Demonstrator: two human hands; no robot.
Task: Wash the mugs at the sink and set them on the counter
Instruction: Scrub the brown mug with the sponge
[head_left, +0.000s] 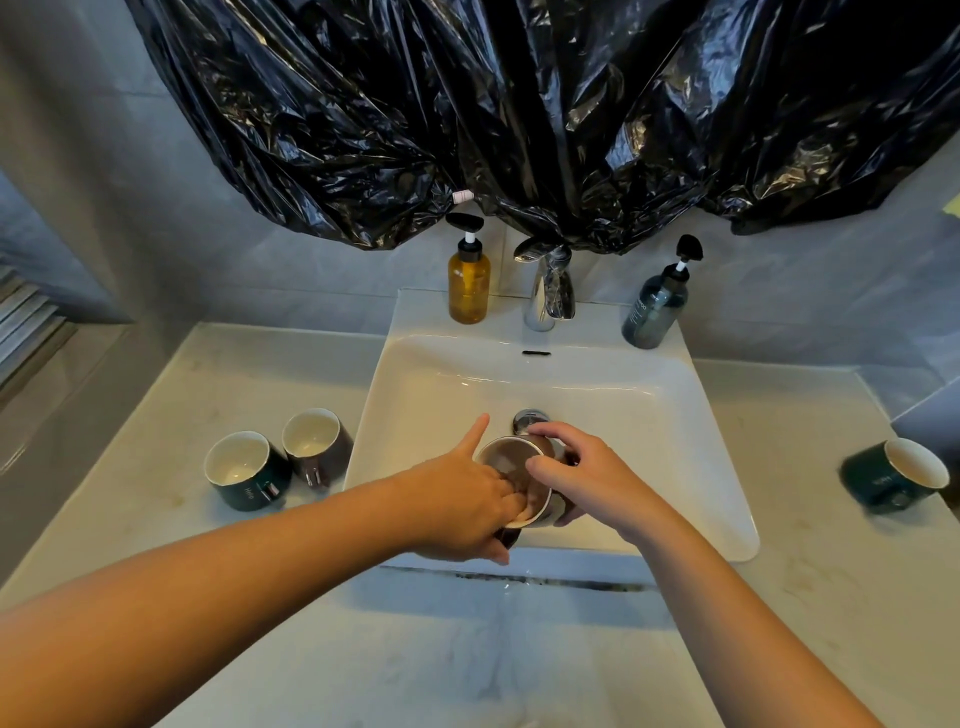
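Note:
Over the white sink (675, 415) I hold a brown mug (506, 454) tilted toward me. My right hand (587, 478) grips its outer wall from the right. The fingers of my left hand (462, 499) reach inside the mug and rub its white inner wall, with the thumb pointing up outside the rim. On the counter to the left stand a dark green mug (247, 470) and a brown mug (317, 447), both upright. Another dark green mug (893, 478) stands on the counter at the far right.
A chrome tap (545, 296) stands behind the basin, with an amber pump bottle (468, 283) to its left and a dark blue pump bottle (655, 309) to its right. Black plastic sheeting (519, 114) hangs above. The marble counter (467, 649) runs along the front.

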